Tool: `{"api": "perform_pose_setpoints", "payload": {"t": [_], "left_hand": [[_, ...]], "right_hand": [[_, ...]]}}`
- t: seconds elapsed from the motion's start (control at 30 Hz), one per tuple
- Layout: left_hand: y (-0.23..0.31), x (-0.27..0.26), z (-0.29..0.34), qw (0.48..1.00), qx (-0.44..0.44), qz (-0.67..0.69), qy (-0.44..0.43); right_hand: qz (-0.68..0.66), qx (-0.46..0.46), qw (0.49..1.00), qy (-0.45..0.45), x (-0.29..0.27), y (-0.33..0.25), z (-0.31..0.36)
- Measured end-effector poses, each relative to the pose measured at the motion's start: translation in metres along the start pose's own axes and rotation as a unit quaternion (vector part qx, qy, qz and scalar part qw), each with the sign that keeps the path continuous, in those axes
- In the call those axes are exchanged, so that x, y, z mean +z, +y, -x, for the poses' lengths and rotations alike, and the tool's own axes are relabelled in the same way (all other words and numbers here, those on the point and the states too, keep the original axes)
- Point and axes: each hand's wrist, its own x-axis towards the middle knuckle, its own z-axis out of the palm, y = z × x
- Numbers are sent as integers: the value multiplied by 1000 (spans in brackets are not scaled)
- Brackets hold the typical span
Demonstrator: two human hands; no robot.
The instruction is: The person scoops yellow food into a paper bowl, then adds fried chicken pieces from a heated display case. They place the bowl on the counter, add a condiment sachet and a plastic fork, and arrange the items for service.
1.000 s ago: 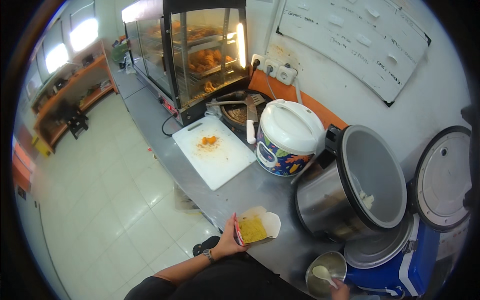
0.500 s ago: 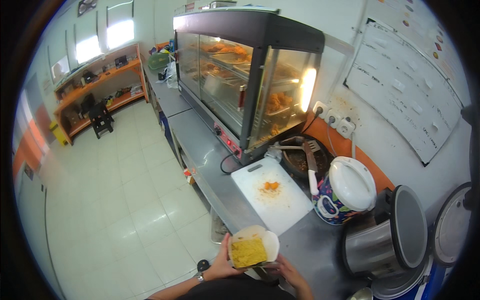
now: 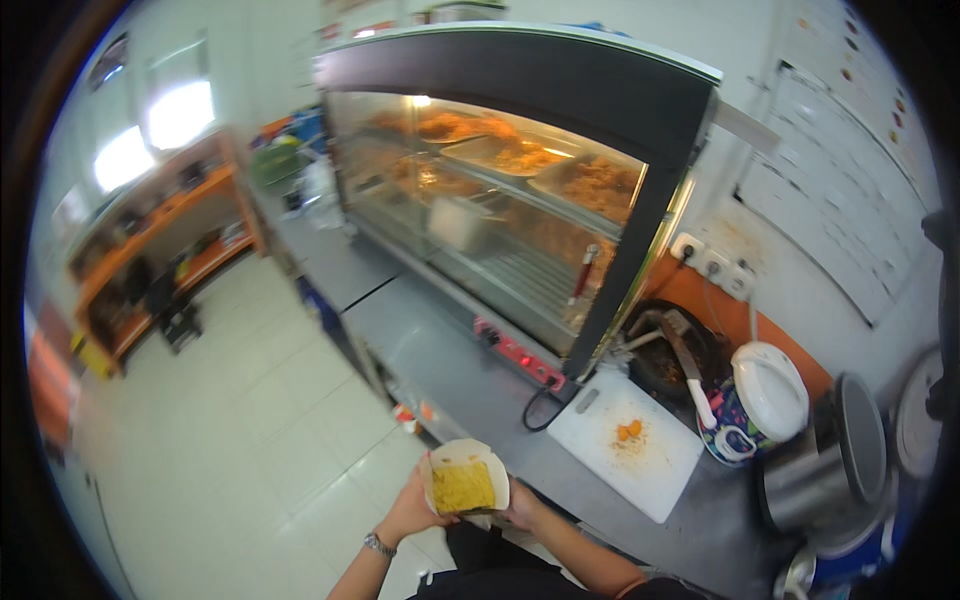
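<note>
Between my two hands is an opened paper food box (image 3: 497,478), pale inside, with its flaps raised. Crumbly yellow food (image 3: 463,487), which looks like yellow rice, fills it. My left hand (image 3: 408,510) wraps round the box's left side; a metal watch sits on that wrist. On the opposite side, my right hand (image 3: 521,505) grips the box, its fingertips partly hidden behind it. The box is held in front of the steel counter's edge, apart from the white cutting board (image 3: 590,425), where small orange food pieces (image 3: 629,430) lie among crumbs.
A glass-fronted warming cabinet (image 3: 520,70) with trays of fried food stands on the steel counter (image 3: 400,315). Right of it are a dark mortar (image 3: 655,370), a white-handled knife (image 3: 690,375), a patterned rice cooker (image 3: 772,390) and a large metal pot (image 3: 815,485). Orange shelves (image 3: 215,180) stand far left.
My view has swung left and nearer the warming cabinet, so the cutting board and cooker appear further right. Both hands still hold the box, now further from the board.
</note>
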Motion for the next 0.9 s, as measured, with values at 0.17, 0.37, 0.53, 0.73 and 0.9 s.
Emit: {"api": "perform_pose_setpoints", "payload": {"t": [0.17, 0.37, 0.53, 0.73, 0.9], "left_hand": [[-60, -42, -142, 997, 28, -75, -9], [-106, -81, -207, 992, 77, -81, 50], [-123, -118, -229, 991, 56, -119, 10], [-107, -150, -206, 989, 70, -83, 103], [-45, -133, -207, 957, 236, 16, -168]], "right_hand": [[68, -332, 842, 419, -106, -109, -72], [-126, -295, 870, 375, -216, -184, -144], [-123, -383, 794, 455, -221, -197, -190], [7, -327, 735, 594, -159, -164, -102], [457, -292, 440, 716, 6, -111, -24]]}}
